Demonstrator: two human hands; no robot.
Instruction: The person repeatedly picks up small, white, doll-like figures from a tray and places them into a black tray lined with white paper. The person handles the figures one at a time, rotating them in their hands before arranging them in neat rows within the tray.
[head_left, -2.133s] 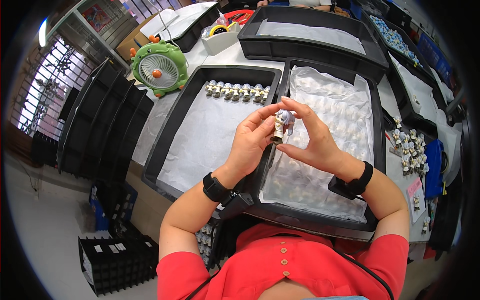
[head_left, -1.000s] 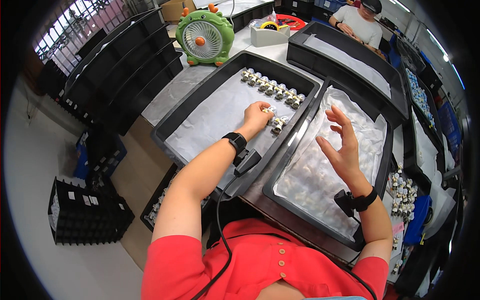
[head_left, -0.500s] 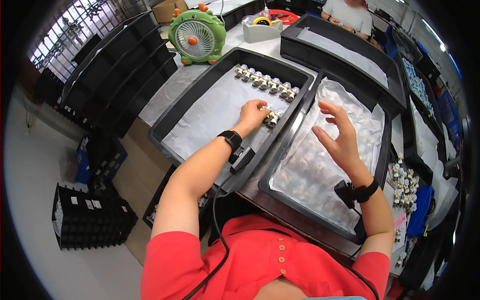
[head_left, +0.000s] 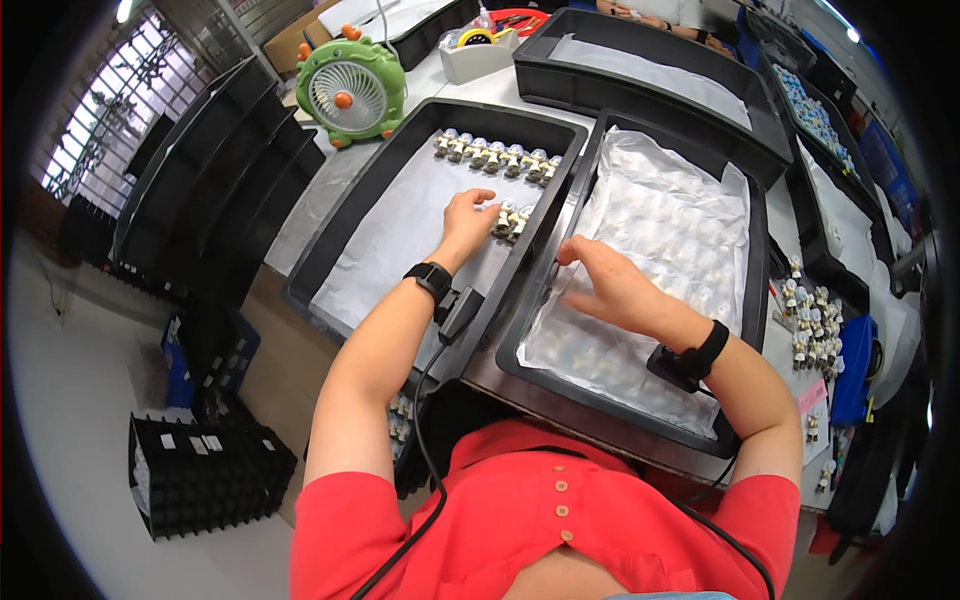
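My left hand (head_left: 466,228) is over the left black tray (head_left: 345,195), just left of a short group of small white, gold and dark figurines (head_left: 512,222). Its thumb and forefinger are a little apart, and I see nothing between them. A longer row of similar figurines (head_left: 497,157) stands along that tray's far side, on white paper (head_left: 385,240). My right hand (head_left: 618,287) hovers above the near left part of the right tray (head_left: 508,345), thumb and fingers apart, holding nothing. Thin white sheeting (head_left: 660,230) covers rows of pieces in that tray, blurring their shapes.
A green fan (head_left: 352,90) and a tape dispenser (head_left: 478,58) stand behind the left tray. Another black tray (head_left: 640,75) lies at the back. More figurines (head_left: 815,325) and a blue bin (head_left: 853,370) sit at right. Stacked black trays (head_left: 205,180) rise at left.
My left hand has drawn slightly away from the short figurine group. My right hand has come down and left, toward the right tray's near left rim. The whole view has shifted a little.
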